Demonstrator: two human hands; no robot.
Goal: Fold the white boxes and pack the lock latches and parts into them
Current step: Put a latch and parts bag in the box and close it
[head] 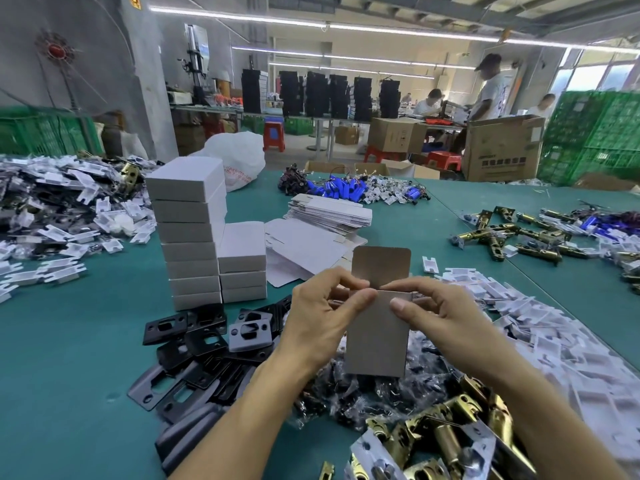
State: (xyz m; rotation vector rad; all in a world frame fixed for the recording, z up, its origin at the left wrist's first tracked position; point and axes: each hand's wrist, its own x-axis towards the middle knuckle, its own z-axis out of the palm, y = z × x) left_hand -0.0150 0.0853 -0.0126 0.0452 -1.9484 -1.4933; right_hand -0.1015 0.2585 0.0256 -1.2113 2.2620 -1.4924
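I hold an upright white box (375, 337) above the table, its top flap (381, 263) standing open. My left hand (322, 317) grips its upper left edge, thumb on the front. My right hand (436, 306) pinches the upper right edge. Brass lock latches (446, 431) lie at the bottom right, black strike plates (207, 344) to the left. Bagged small parts (363, 393) are under the box. Folded white boxes (194, 233) stand stacked at left, and flat unfolded boxes (329, 213) lie behind.
White plastic inserts are heaped at far left (62, 209) and at right (554, 334). More brass latches (512, 233) lie at far right, blue batteries (346, 188) at the back. Cardboard cartons (502, 147), green crates (595, 133) and people stand beyond the green table (86, 341).
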